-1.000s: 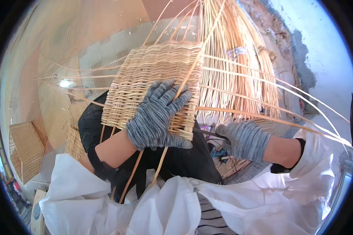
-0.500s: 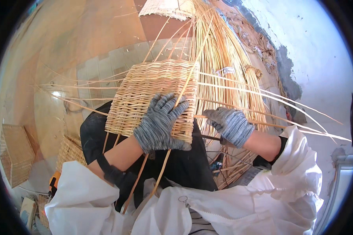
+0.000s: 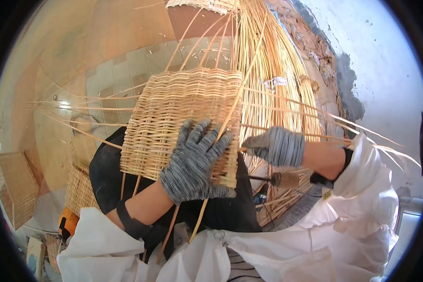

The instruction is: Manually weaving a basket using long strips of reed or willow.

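Observation:
A flat woven wicker panel [image 3: 174, 113] lies on my lap, with loose cane rods sticking out on every side. My left hand [image 3: 192, 164], in a grey knit glove, presses flat on the panel's near right corner with fingers spread. My right hand [image 3: 275, 146], gloved the same way, is at the panel's right edge and closes its fingers on a thin cane rod [image 3: 315, 136] that runs off to the right. A long upright rod [image 3: 242, 87] crosses the panel between my two hands.
A big bundle of long cane rods [image 3: 272, 61] stands behind the panel against a white wall [image 3: 385, 66]. A tool with a wooden handle [image 3: 284, 179] lies under my right wrist. Finished woven pieces [image 3: 16, 188] and a small basket [image 3: 82, 190] sit on the tiled floor at left.
My right hand has risen from low on the right to the panel's right edge and closed on a rod. The panel has shifted slightly in view; my left hand stays pressed on it.

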